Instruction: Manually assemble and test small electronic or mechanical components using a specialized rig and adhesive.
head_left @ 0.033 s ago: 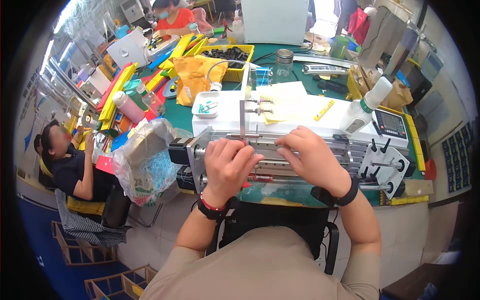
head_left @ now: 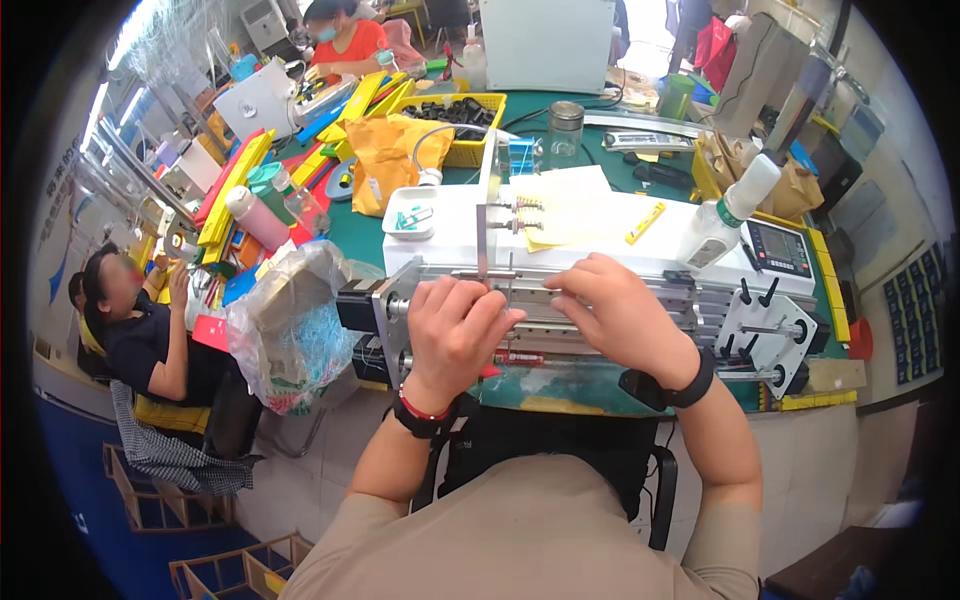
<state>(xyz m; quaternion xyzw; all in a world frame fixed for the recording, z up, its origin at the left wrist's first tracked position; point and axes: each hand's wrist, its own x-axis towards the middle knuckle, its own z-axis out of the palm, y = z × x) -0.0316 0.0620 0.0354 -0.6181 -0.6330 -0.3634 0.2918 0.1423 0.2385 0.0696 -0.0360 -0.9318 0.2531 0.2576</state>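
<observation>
A green table (head_left: 355, 236) spreads across the view, loaded with gear. Along its near edge lies the machine (head_left: 535, 306), a white housing behind and metal rails in front, with both hands over the rails. To the left, a person (head_left: 140, 330) in a dark top sits beside the table. A clear plastic bag (head_left: 290, 335) with pale blue strands in it stands just left of the machine. Behind the machine are a yellow basket (head_left: 478, 152) of black parts and, overlapping it, a brown envelope (head_left: 380, 165).

The left hand (head_left: 455, 325) bends its fingers over the rails, below an upright bar (head_left: 482, 240); whether it pinches anything is hidden. The right hand (head_left: 612, 300) reaches in from the other side, fingers bent and thumb near the fingertips; I cannot tell if something thin sits between them. The two hands are apart.

A white bottle (head_left: 722, 225) leans on the housing, next to a control panel (head_left: 780, 250). Pale paper (head_left: 570, 190) lies on the housing, between a small white tray (head_left: 400, 198) and a yellow strip (head_left: 645, 222). Smallest is a red tube (head_left: 520, 357), near the left hand.
</observation>
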